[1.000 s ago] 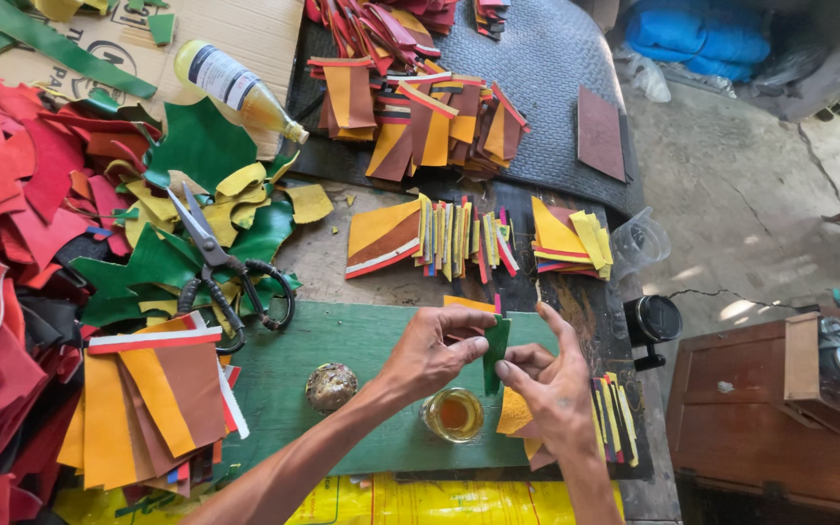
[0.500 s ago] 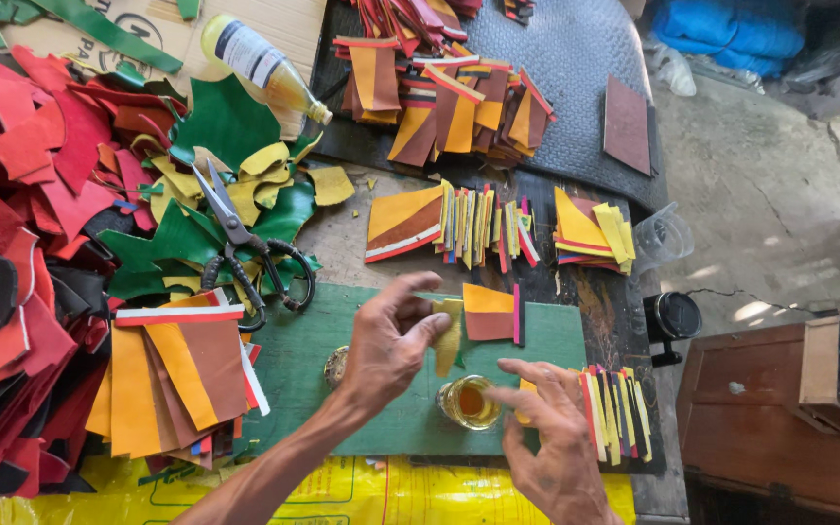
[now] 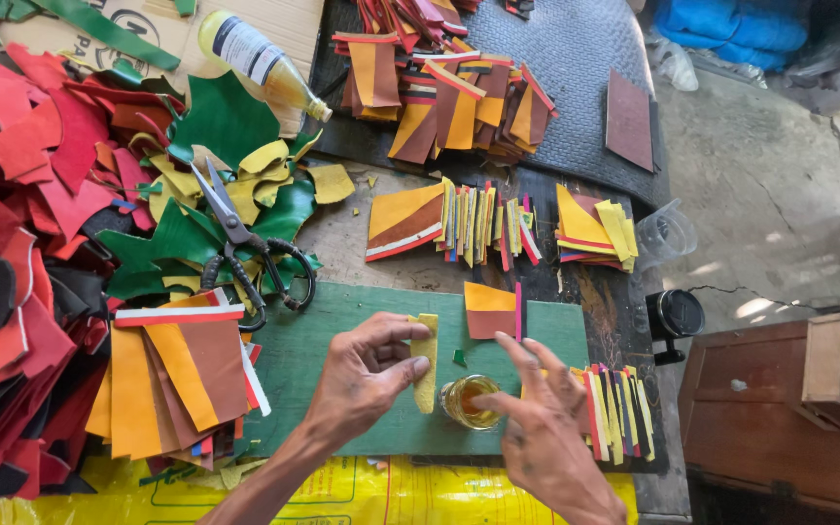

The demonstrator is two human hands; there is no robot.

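Note:
My left hand (image 3: 367,374) pinches a narrow yellow leather strip (image 3: 426,362) and holds it upright over the green board (image 3: 332,335). Just right of the strip stands a small glass cup of amber glue (image 3: 469,402). My right hand (image 3: 542,428) hovers over that cup, fingers spread, with a fingertip at its rim. An orange and brown leather piece (image 3: 489,309) with a pink strip beside it lies on the board's far edge.
Black-handled scissors (image 3: 245,248) lie on green and yellow scraps (image 3: 216,190). Red offcuts (image 3: 21,204) pile at left. Striped leather panels (image 3: 182,374) sit at the board's left, sorted strips (image 3: 616,413) at its right, more stacks (image 3: 469,228) beyond. A glue bottle (image 3: 260,60) lies on cardboard.
The view shifted slightly. My left hand now holds the yellow strip upright by the glue cup, and my right hand has come up from the lower edge to the cup's rim.

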